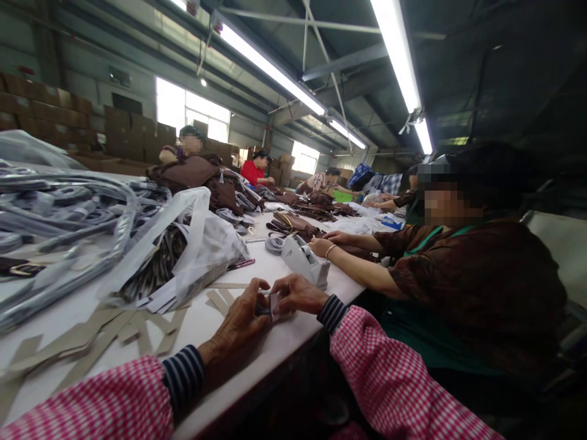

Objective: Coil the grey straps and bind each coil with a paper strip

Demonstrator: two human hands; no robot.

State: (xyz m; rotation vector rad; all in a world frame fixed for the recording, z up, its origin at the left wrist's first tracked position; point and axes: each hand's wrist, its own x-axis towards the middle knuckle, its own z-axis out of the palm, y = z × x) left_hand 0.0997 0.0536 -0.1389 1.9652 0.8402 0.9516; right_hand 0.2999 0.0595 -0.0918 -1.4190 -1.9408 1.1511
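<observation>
Over the table's near edge, my left hand (241, 318) curls its thumb and fingers around a small dark grey bundle (263, 305), mostly hidden by the fingers. My right hand (300, 294) meets it from the other side and pinches a small whitish strip (274, 305) against the bundle. Just beyond my right hand stands a white tape dispenser (300, 260), with a grey coiled strap (274, 245) beside it. Flat beige strips (142, 333) lie loose left of my hands. Behind them, an open clear plastic bag (215, 241) holds many thin strips.
Plastic-wrapped grey straps (92, 201) pile up at left. Brown bags (197, 180) are heaped farther back. A co-worker (481, 275) sits close on my right, hands on brown material beyond the dispenser. Other people work along the table. Cardboard boxes (132, 131) line the back wall.
</observation>
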